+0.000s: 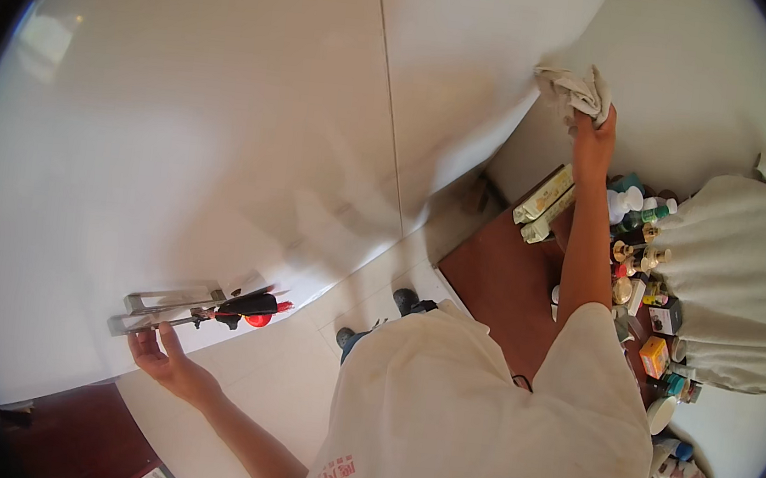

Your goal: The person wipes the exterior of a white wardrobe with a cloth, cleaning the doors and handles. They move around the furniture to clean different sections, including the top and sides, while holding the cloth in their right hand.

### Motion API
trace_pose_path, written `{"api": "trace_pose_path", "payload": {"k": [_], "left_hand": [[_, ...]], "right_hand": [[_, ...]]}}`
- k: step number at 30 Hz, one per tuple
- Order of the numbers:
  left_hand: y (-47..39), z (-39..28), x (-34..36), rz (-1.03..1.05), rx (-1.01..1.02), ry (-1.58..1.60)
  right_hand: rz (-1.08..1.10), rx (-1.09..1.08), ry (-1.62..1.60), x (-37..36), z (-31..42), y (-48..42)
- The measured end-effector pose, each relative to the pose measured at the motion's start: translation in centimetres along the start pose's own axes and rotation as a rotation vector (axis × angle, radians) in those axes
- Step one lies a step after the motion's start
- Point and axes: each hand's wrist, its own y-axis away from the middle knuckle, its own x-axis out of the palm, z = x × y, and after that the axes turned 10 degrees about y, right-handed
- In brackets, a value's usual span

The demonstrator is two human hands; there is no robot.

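Note:
A crumpled beige cloth (575, 92) is gripped in my right hand (595, 135), raised at the upper right by the edge of a glossy white cabinet door (242, 122) and close to the wall. At the lower left my left hand (164, 360) has its fingertips at a metal door handle (139, 326); part of its fingers is hidden behind the handle. A second metal handle (173, 296) runs beside it. Black items and a red ornament with a tassel (259, 318) hang from the handles.
A reddish-brown tabletop (496, 284) on the right bears packets (545, 196), bottles (641, 215), small boxes (655, 355) and jars. A draped beige cloth (732, 273) covers something behind them. Tiled floor (273, 373) lies below, with a dark red surface (81, 431) at the lower left.

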Motion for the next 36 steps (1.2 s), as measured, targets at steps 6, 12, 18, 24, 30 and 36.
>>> {"api": "trace_pose_path", "payload": {"k": [6,12,18,24,30,36], "left_hand": [[0.5,0.3,1.5,0.022,-0.006,0.149],[0.2,-0.2,2.8,0.009,0.043,0.291],[-0.1,0.6,2.6,0.009,0.062,0.238],[0.0,0.2,2.8,0.008,-0.005,0.232],[-0.6,0.7,2.5,0.017,-0.028,0.183],[-0.7,0.2,2.8,0.034,-0.041,0.19]], "right_hand": [[0.103,-0.139,-0.185,2.2,-4.0,-5.5],[0.105,0.091,-0.124,6.2,-8.3,-7.6],[0.286,-0.007,-0.044,7.6,-8.5,-6.2],[0.216,-0.206,0.028,12.2,-4.4,7.9],[0.539,-0.01,-0.233,16.9,3.2,21.3],[0.714,-0.09,-0.174,19.5,2.7,27.8]]}}
